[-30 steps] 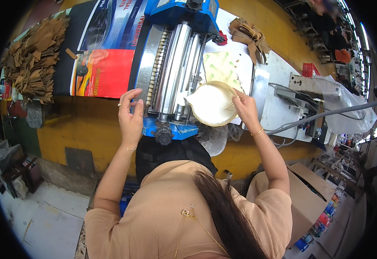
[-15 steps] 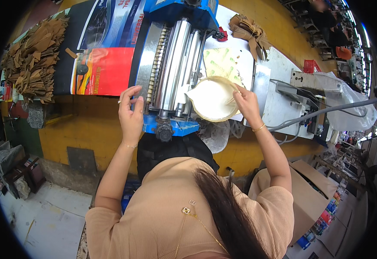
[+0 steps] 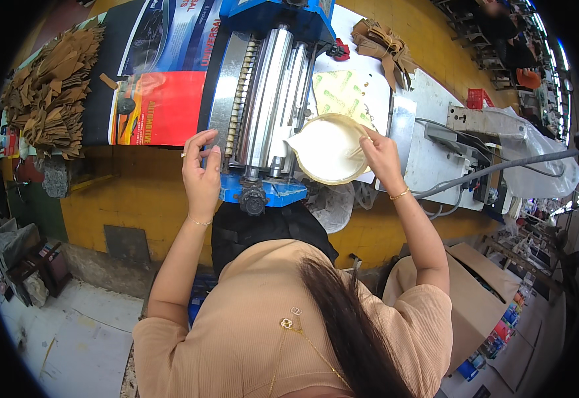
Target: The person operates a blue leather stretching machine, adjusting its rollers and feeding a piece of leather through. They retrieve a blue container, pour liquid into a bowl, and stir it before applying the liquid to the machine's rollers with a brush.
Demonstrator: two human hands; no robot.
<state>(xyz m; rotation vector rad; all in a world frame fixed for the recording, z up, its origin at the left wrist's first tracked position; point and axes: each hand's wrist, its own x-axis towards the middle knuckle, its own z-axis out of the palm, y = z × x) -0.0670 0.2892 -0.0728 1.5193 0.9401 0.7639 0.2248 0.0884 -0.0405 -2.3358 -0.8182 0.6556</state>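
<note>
Pitcher [image 3: 329,182] in right hand [image 3: 383,159], spout [image 3: 294,140] near rollers [image 3: 271,99], left hand [image 3: 202,160] well apart

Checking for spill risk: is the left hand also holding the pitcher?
No, only the right hand grips the pitcher; the left hand is left of the metal rollers.

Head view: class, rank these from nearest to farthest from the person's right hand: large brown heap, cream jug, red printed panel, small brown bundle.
From the right hand:
1. Cream jug, held in it.
2. Small brown bundle, ahead of it.
3. Red printed panel, left of the roller machine.
4. Large brown heap, far left.
</note>
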